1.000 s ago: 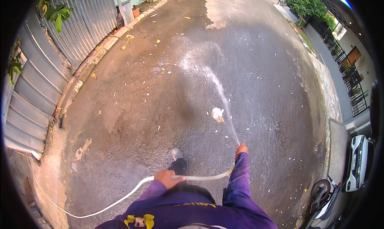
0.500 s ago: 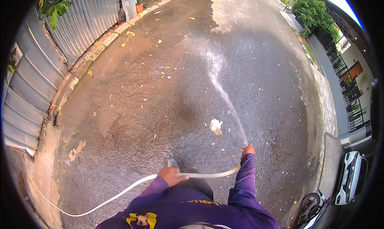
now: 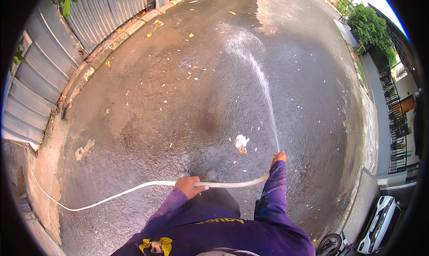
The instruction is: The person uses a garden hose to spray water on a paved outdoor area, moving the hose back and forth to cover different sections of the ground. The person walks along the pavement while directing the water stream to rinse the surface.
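A pale, flexible hose [image 3: 234, 184] runs across in front of my body. My left hand [image 3: 189, 187] is closed around its middle stretch, thumb along the top. Farther forward and to the right, my right hand [image 3: 279, 157] grips the hose's outlet end; the tip itself is hidden by the fingers. From there a jet of water [image 3: 263, 84] shoots ahead, curving left and breaking into spray on the wet road [image 3: 196, 117]. A crumpled white-and-brown lump [image 3: 241, 143] lies on the asphalt, left of my right hand.
Corrugated metal fencing [image 3: 109, 16] and a raised curb [image 3: 85, 72] line the left side. The hose trails left toward the concrete edge [image 3: 47, 166]. Right stand a white car [image 3: 377, 224], a motorcycle wheel [image 3: 330, 245] and a black fence [image 3: 397, 122]. Yellow leaves [image 3: 158, 23] are scattered on the road.
The water jet now bends more to the left and its spray spreads wider. Both hands appear slightly higher in view, still gripping the hose. The view has shifted a little.
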### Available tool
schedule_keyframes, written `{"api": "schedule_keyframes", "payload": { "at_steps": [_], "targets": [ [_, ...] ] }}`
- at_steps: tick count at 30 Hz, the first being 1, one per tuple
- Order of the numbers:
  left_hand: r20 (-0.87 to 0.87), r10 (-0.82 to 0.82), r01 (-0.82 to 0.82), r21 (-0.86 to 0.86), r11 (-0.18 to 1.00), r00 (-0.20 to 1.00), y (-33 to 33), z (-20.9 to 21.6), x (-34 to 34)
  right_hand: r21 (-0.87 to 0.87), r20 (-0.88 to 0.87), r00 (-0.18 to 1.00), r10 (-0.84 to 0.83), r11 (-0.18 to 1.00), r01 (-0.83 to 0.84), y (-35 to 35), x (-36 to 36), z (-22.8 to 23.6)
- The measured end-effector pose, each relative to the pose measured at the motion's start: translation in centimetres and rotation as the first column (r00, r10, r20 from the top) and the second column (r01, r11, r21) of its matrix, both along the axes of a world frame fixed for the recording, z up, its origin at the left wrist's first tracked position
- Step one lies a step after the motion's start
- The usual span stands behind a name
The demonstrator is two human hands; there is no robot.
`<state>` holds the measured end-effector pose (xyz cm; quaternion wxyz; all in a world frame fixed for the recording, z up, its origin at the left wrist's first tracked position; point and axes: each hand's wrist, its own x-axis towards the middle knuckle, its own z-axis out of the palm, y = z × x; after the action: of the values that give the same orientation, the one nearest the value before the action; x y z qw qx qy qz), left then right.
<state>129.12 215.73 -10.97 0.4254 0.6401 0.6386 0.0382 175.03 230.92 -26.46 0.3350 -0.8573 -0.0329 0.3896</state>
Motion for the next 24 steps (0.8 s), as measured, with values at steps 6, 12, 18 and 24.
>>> {"api": "schedule_keyframes", "payload": {
  "at_steps": [6,12,18,24],
  "targets": [
    [-0.027,0.079,-0.079,-0.019,0.997,0.997,-0.6,0.8,3.3,-0.338,0.141,0.64,0.755,0.644,-0.686,-0.1,4.7,-12.0],
    [-0.115,0.158,-0.166,-0.059,0.984,0.981,-2.1,-0.6,6.1,-0.55,0.137,0.22,0.966,0.259,-0.794,1.1,4.4,-11.7],
    [-0.155,0.233,-0.24,-0.03,0.97,0.96,-2.9,-0.5,7.2,-0.218,-0.111,0.857,0.504,0.829,-0.516,2.2,2.3,-14.5],
    [-0.21,0.321,-0.334,-0.031,0.942,0.924,-3.6,-0.6,7.0,-0.255,-0.139,0.897,0.419,0.86,-0.442,0.4,3.0,-19.2]
  ]
}}
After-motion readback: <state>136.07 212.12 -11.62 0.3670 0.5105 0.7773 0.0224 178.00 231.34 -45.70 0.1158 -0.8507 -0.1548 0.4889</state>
